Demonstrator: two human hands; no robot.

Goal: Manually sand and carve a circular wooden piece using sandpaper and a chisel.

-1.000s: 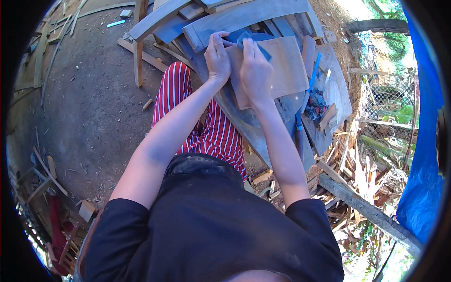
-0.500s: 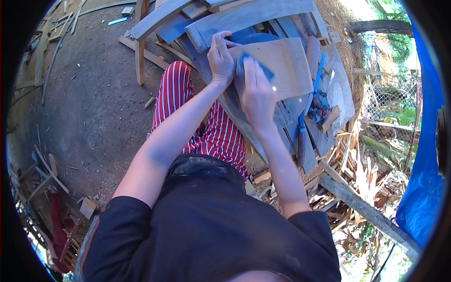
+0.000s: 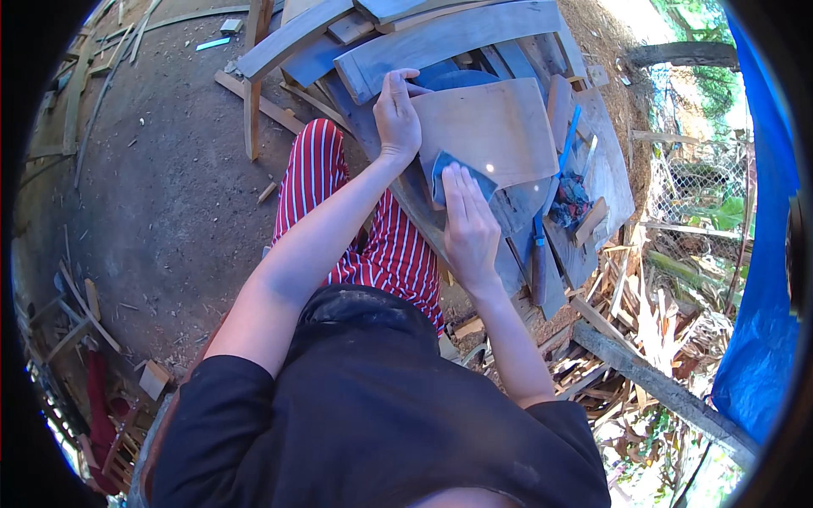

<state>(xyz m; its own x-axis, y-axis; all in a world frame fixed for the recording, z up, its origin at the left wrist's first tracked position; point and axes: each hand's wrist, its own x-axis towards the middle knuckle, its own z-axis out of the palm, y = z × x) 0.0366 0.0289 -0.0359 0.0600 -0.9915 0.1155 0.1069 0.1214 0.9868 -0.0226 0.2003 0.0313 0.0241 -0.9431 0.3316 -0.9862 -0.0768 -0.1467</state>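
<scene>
My right fingers [image 3: 456, 186]: straight, together, holding down the blue-grey sheet [image 3: 444, 167].
Sheet: on the board's near-left corner, under my fingertips.
Wooden board [image 3: 500, 123]: spreads ahead and rightward from those fingertips — nearly square, no clear long axis.
My left hand [image 3: 396, 123]: by the board's left edge, farther up — whether gripping, I cannot tell.
Nearer the sheet: my right hand.
</scene>
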